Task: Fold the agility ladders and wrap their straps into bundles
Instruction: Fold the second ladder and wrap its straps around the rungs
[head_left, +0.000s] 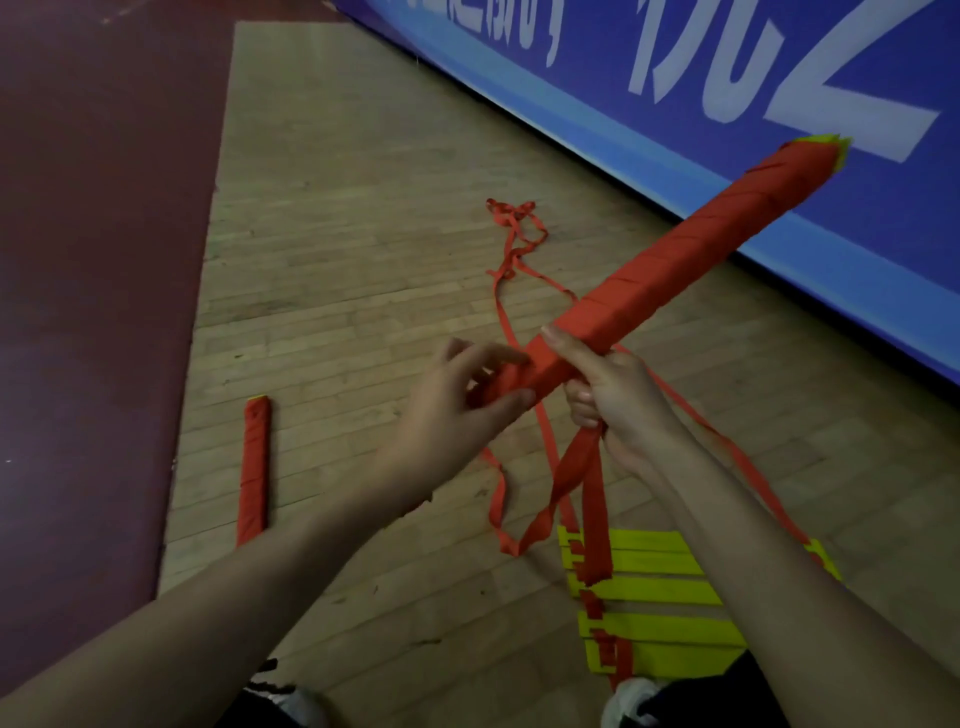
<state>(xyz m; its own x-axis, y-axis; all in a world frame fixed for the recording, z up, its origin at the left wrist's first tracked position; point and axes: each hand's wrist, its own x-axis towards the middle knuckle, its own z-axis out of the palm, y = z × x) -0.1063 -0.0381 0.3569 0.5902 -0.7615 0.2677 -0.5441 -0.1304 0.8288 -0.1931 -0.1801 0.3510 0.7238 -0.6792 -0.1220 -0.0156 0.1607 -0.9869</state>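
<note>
One finished bundle (254, 467) lies on the wooden floor (337, 208) at lower left, well apart from the hands. At centre, the left hand (457, 410) curls fingers and thumb round the near end of the held bundle (675, 260), apparently pinching strap there, though blur hides the detail. Just right of it, the right hand (618, 400) grips the same bundle in a fist, with loose strap (582, 467) hanging below. The bundle's long axis rises from centre to upper right, away from both hands. An unwrapped ladder (660, 592) with yellow rungs lies at lower right. The left hand sits nearer the end that is likely to need tucking.
</note>
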